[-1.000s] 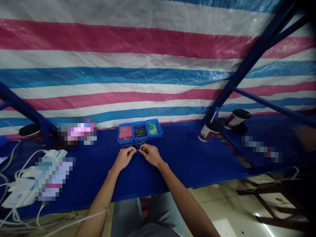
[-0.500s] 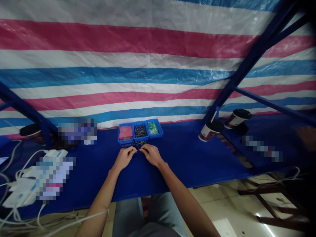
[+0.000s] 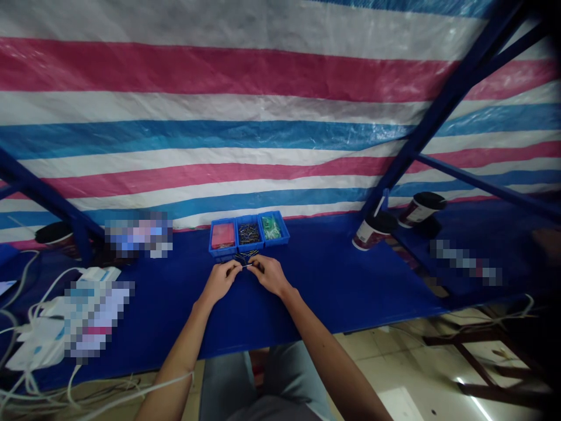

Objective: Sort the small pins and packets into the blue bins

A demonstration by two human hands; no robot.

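My left hand (image 3: pixel 221 279) and my right hand (image 3: pixel 268 273) meet above the blue table, fingertips pinched. Between them runs a short, thin, pale stick-like piece (image 3: pixel 247 266), each hand closed on one end; its exact kind is too small to make out. Just beyond my fingers lie several small dark pieces with yellowish parts (image 3: pixel 248 254). Behind these, three blue bins stand side by side: the left bin (image 3: pixel 222 252) holds flat pinkish-red pieces, the middle bin (image 3: pixel 252 246) many small dark pieces, and the right bin (image 3: pixel 277 241) green and whitish pieces.
White power strips (image 3: pixel 44 339) with tangled cables occupy the table's left side. A dark-lidded tub (image 3: pixel 370 233) with a pen stands at the right, near a second tub (image 3: pixel 421 210). Blue metal posts (image 3: pixel 405 149) slant up before a striped sheet. Another person's hand shows dimly far right.
My hands stay in nearly the same place. The pale piece between my fingertips shows a little more clearly; the bins have not moved.
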